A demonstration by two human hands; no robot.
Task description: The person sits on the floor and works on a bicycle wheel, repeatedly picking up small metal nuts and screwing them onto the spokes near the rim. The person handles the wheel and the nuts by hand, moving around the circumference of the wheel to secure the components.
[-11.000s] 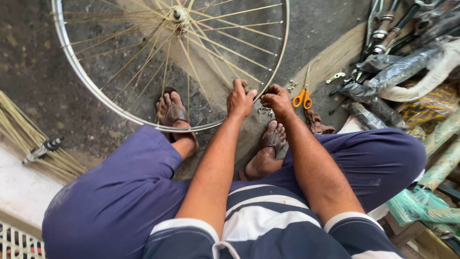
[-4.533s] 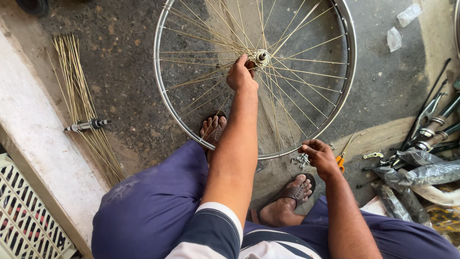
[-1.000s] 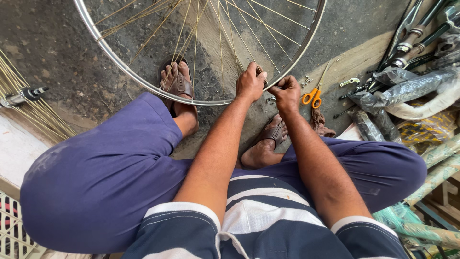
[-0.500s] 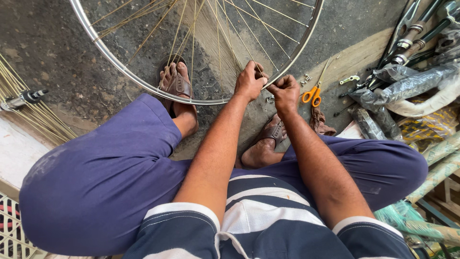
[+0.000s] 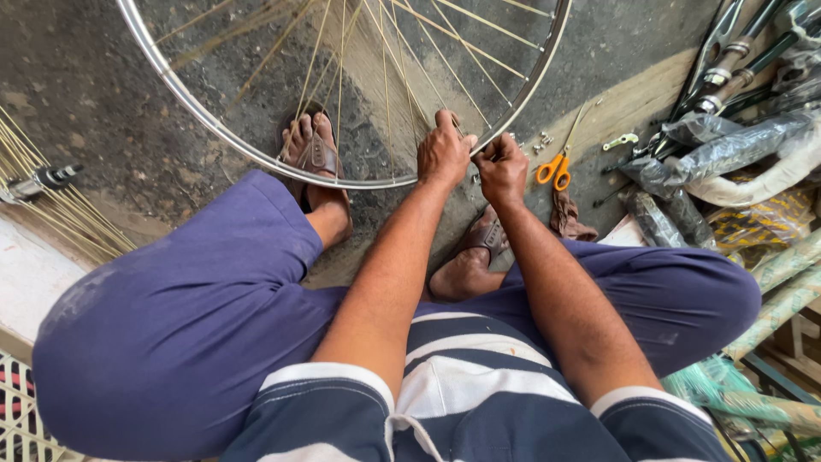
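A: Entry, head view. Where is the wheel?

B: Bicycle wheel rim point(image 5: 256, 158) stands on the concrete floor point(image 5: 103, 94) in front of the seated person; its lower arc runs between the two sandalled feet. Spokes point(image 5: 385, 77) fan upward out of view.

A: Hands?

B: Left hand point(image 5: 443, 152) closed, fingers curled over the rim at its near edge, gripping it. Right hand point(image 5: 503, 168) closed just beside it, touching the rim; fingertips pinch something small there, too small to identify. The two hands nearly touch.

A: Surroundings?

B: Orange-handled scissors point(image 5: 554, 169) on the floor just right of the right hand. Small metal bits point(image 5: 540, 141) near the rim above them. Bundle of loose spokes point(image 5: 51, 205) along the left edge of the floor, well apart. Wrapped bicycle parts point(image 5: 735, 145) piled at the right.
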